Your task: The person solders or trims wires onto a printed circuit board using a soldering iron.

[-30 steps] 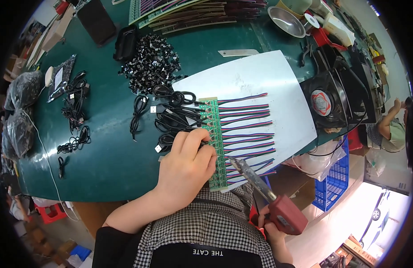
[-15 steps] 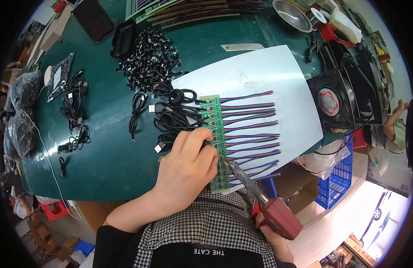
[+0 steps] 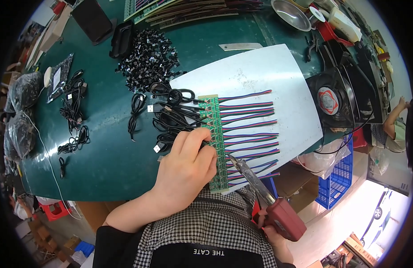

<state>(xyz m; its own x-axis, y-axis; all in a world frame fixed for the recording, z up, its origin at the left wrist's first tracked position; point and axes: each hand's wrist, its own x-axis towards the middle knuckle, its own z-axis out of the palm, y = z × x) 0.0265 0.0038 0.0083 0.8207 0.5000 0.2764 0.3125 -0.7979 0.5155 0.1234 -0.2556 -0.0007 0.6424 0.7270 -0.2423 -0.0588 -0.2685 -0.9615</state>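
Observation:
My left hand (image 3: 185, 169) rests over the left edge of a long green circuit board strip (image 3: 219, 176), its thumb and forefinger closed together at that edge. What they pinch is hidden by the fingers. Flat multicoloured wires (image 3: 251, 121) run off the right side of the strip in a row. Black USB cables (image 3: 170, 119), coiled, lie at its left side, several with ends at the board. In my right hand (image 3: 274, 236) is a soldering iron with a dark red handle (image 3: 285, 219). Its tip points up and left, close to the strip's right edge by the wires.
A white sheet (image 3: 278, 76) lies beneath the wires. Small black parts (image 3: 148, 60) are heaped beyond the cables. At the right stands a fan (image 3: 328, 102). A blade (image 3: 240, 46) and a metal bowl (image 3: 291, 15) lie farther back; a blue crate (image 3: 335, 183) is below right.
The soldering iron's tip has shifted slightly right, from over the board to its right edge, and the handle has moved right and down a little. My left hand stays in place.

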